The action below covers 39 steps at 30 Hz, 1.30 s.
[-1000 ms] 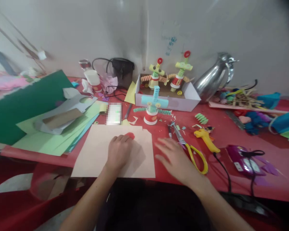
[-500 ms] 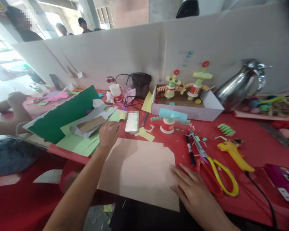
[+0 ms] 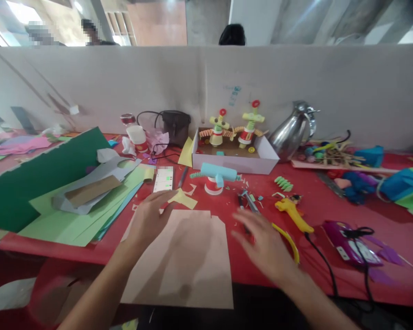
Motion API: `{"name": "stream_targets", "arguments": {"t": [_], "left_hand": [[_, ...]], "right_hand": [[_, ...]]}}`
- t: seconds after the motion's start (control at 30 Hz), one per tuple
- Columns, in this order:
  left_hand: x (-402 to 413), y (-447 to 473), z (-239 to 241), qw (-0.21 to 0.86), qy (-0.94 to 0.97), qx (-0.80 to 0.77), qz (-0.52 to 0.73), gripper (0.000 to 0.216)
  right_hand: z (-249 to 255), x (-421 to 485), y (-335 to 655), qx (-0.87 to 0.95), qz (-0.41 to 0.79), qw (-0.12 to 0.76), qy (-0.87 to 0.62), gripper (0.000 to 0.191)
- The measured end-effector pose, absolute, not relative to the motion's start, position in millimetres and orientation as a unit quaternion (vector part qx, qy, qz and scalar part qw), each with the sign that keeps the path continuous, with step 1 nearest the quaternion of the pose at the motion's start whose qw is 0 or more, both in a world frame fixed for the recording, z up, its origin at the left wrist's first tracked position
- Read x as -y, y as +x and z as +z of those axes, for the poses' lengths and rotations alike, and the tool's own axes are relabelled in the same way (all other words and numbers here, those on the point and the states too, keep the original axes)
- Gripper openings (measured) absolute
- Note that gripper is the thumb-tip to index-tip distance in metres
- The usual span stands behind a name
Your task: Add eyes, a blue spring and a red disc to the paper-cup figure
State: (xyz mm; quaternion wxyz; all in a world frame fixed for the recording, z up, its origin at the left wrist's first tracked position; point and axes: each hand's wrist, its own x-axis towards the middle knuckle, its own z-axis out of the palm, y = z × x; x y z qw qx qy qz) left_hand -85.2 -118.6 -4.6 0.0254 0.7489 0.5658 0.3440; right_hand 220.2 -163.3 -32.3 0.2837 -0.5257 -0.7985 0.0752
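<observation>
Left hand (image 3: 149,219): flat, fingers spread, lying on the top-left corner of the tan paper (image 3: 187,261) — not clamped on anything.
Right hand (image 3: 266,247): open, blurry, hovering over the yellow scissors (image 3: 289,240). Holds nothing yet.
Tan paper: lies on the red table (image 3: 333,206) right in front of the person, betw. both hands.
Nearby: yellow glue gun (image 3: 293,212) just right of the scissors; paper-cup robot (image 3: 214,176) behind the sheet; green paper stack (image 3: 72,215) to the left.
Step, I think: pinning the sheet down & reaching for the scissors.
Next needs: fingers into the yellow loops — left hand holding the sheet flat.
</observation>
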Motion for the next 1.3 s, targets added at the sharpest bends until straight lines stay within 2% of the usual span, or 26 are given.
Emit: {"name": "stream_targets", "arguments": {"t": [0.07,0.17,0.33,0.47,0.53,0.83,1.1,1.3], "left_hand": [[99,-61,2,0.041,0.767,-0.530,0.359,0.044],[60,-37,7,0.045,0.799,-0.471,0.371,0.052],[10,-20,12,0.192,0.773,-0.441,0.413,0.032],[-7,-15,24,0.335,0.704,-0.463,0.421,0.041],[-12,-13,29,0.366,0.679,-0.489,0.407,0.047],[-21,-7,23,0.357,0.671,-0.482,0.436,0.057],[-17,-9,18,0.367,0.696,-0.457,0.416,0.048],[-15,-11,23,0.352,0.687,-0.471,0.427,0.049]], "right_hand": [[-15,126,223,0.781,0.028,0.323,-0.533,0.048],[2,72,220,0.801,0.013,0.314,-0.510,0.061],[21,19,210,0.835,0.115,0.332,-0.424,0.038],[41,-9,209,0.807,0.226,0.335,-0.431,0.027],[48,-21,209,0.798,0.250,0.322,-0.443,0.025],[42,-39,214,0.793,0.267,0.292,-0.464,0.026],[28,-35,214,0.792,0.271,0.310,-0.450,0.027],[29,-32,214,0.792,0.259,0.331,-0.443,0.028]]}}
